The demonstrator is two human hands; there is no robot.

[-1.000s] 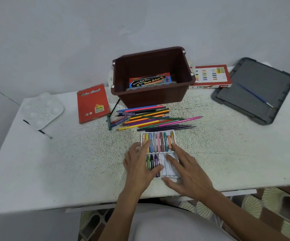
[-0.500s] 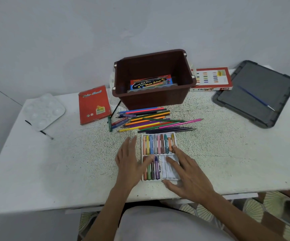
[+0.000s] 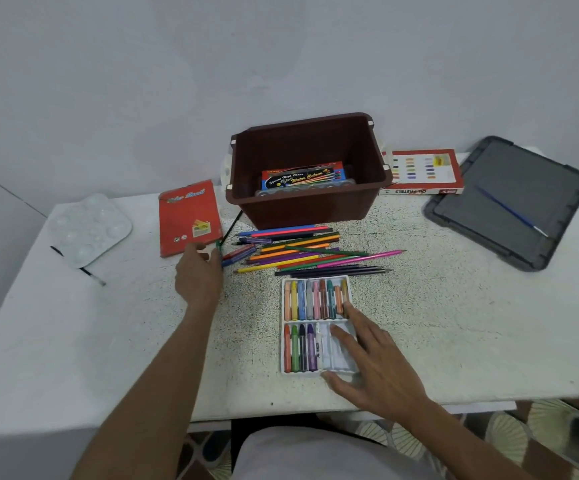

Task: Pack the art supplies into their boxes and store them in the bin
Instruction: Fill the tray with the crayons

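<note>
A white pastel tray (image 3: 317, 279) lies on the table near me, with oil pastels (image 3: 312, 299) in both rows. My right hand (image 3: 371, 362) rests flat on its lower right part, fingers spread. Loose coloured pencils (image 3: 298, 251) lie in a pile between the tray and the brown bin (image 3: 302, 211). A water colour box (image 3: 302, 176) sits inside the bin. My left hand (image 3: 199, 275) is stretched out to the left, fingertips at the near corner of the red pencil box (image 3: 187, 220) and next to a green pencil; it holds nothing that I can see.
The red-and-white oil pastels box (image 3: 423, 171) lies right of the bin. A grey lid (image 3: 513, 199) at the far right carries a blue brush (image 3: 510, 211). A white palette (image 3: 87, 226) and a black brush (image 3: 90, 273) lie at the far left.
My left hand has left the pastel tray and moved up and to the left, to the red pencil box. My right hand stays on the tray.
</note>
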